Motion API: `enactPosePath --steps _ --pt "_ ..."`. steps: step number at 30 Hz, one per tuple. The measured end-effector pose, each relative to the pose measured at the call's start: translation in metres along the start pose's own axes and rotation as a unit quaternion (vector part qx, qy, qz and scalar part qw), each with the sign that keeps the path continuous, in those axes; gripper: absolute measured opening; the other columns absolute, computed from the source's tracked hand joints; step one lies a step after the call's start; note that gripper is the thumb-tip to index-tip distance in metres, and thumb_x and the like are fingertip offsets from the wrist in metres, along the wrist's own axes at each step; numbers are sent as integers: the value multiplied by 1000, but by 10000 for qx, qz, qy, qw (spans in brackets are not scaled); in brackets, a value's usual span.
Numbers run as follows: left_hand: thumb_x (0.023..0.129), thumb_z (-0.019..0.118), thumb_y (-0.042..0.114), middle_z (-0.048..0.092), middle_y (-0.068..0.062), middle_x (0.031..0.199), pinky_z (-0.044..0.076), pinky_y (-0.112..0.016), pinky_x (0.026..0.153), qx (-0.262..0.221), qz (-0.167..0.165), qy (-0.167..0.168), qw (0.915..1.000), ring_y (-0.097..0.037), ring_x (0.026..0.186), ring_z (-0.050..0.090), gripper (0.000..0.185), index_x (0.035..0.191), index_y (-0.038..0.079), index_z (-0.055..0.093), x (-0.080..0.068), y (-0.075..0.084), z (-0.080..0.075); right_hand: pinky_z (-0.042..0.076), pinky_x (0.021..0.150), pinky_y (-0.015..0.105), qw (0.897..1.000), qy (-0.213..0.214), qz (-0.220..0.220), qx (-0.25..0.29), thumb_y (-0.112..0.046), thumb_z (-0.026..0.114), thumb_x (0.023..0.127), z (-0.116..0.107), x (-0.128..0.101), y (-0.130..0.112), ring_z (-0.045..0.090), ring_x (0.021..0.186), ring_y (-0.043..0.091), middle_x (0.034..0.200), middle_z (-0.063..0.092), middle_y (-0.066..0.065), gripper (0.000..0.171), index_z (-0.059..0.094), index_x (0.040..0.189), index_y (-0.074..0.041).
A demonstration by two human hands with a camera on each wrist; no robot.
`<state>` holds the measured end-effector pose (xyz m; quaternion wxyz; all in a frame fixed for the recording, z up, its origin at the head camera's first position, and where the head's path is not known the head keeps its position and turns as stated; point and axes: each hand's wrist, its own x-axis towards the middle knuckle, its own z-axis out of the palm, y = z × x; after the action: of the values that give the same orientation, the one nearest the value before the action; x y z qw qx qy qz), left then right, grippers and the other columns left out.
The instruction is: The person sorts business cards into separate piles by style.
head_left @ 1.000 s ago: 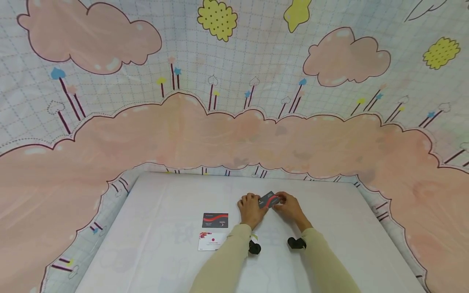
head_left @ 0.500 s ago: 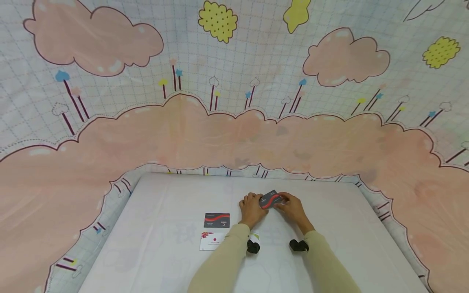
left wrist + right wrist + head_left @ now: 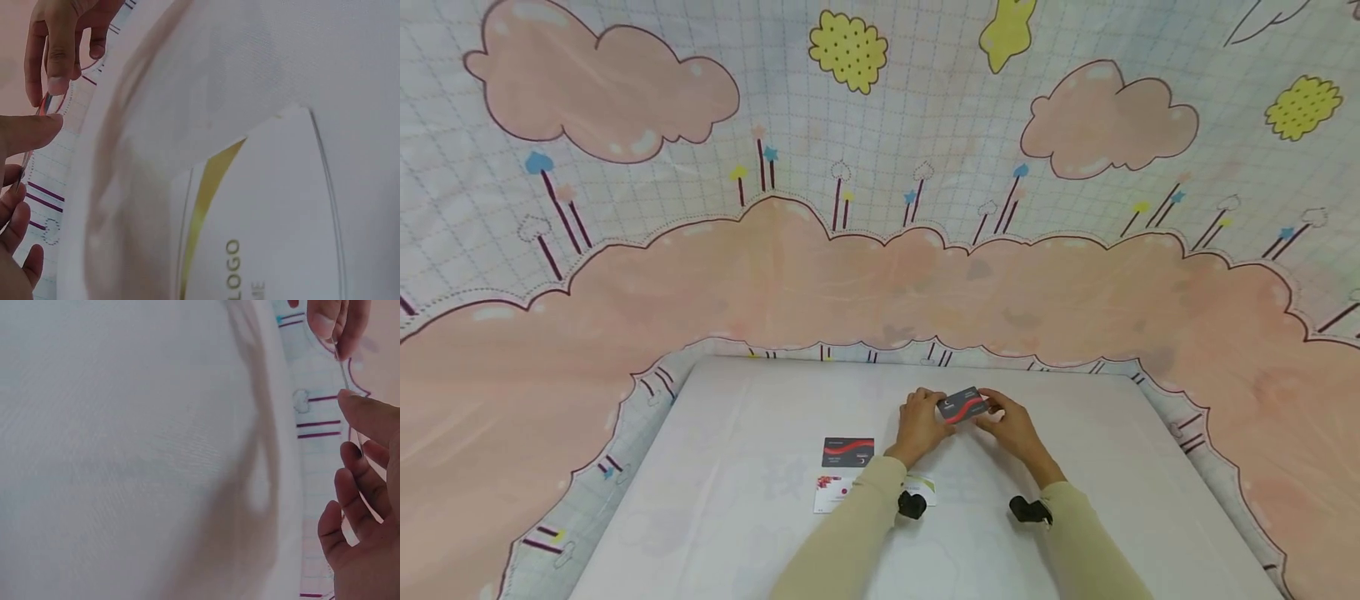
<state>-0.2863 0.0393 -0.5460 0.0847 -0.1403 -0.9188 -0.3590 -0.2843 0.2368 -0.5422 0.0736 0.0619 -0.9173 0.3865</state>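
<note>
A dark grey business card [image 3: 962,405] with a red wave is stretched between both hands in the head view. My left hand [image 3: 921,425] pinches its left end, thumb below and fingers above. At the right end, my right hand [image 3: 1011,427] pinches it between thumb and index finger. Both wrist views catch the card nearly edge-on, raised off the table. In the right wrist view, the other fingers of the right hand [image 3: 369,506] are loosely bent beside it.
On the white table [image 3: 715,500], a matching dark card [image 3: 847,452] lies above a white card [image 3: 830,493] with red flowers. Another white card [image 3: 281,187] with a gold curve and "LOGO" lettering lies under the left forearm. A patterned cloth [image 3: 925,287] hangs behind the table.
The held card has risen a little, shifted right and turned flatter, with both hands moving along. The left forearm has shifted, exposing more of the gold-curved white card.
</note>
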Motion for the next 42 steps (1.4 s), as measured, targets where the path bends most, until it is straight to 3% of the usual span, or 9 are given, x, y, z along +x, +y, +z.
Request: enactPosePath --steps 5,15,25,29,34,42 --pt "73 86 24 59 -7 114 44 -39 88 -18 346 -257 9991 -22 104 52 56 123 11 66 -6 1 -14 42 64 21 9994 -95 -321 -71 -11 78 80 -8 -9 -6 57 92 23 103 67 14 59 56 135 -6" --pt "77 83 31 57 -3 118 42 -36 94 341 868 -802 9924 -19 108 49 58 129 16 63 -17 -1 -44 45 69 22 9978 -454 -478 -82 -16 79 82 -14 -26 -20 57 94 23 105 68 9 62 54 138 -5" --pt "76 85 33 56 -2 119 45 -37 96 794 1512 -803 9820 -19 109 48 61 130 16 63 -29 2 -72 50 74 24 9945 -536 -896 68 -10 81 78 -15 -37 -33 55 88 17 96 66 3 65 54 137 -2" --pt "76 85 32 56 -2 119 46 -36 97 890 1584 -816 9800 -18 108 48 60 130 16 62 -36 1 -80 51 75 23 9927 -693 -958 225 -8 80 79 -15 -41 -36 56 89 17 96 64 2 63 54 136 -4" --pt "77 83 32 55 -2 122 46 -36 99 877 1574 -797 9804 -19 112 49 61 131 13 60 -44 -2 -89 52 77 24 9892 -831 -1099 490 -5 79 79 -15 -45 -43 59 90 29 95 62 2 62 54 135 -5" --pt "76 84 32 55 -1 124 48 -38 101 590 1436 -813 9845 -18 117 50 60 129 16 60 -56 -13 -105 50 75 23 9856 -713 -1414 586 -8 84 74 -10 -50 -58 59 92 30 95 64 -1 59 60 128 -9"
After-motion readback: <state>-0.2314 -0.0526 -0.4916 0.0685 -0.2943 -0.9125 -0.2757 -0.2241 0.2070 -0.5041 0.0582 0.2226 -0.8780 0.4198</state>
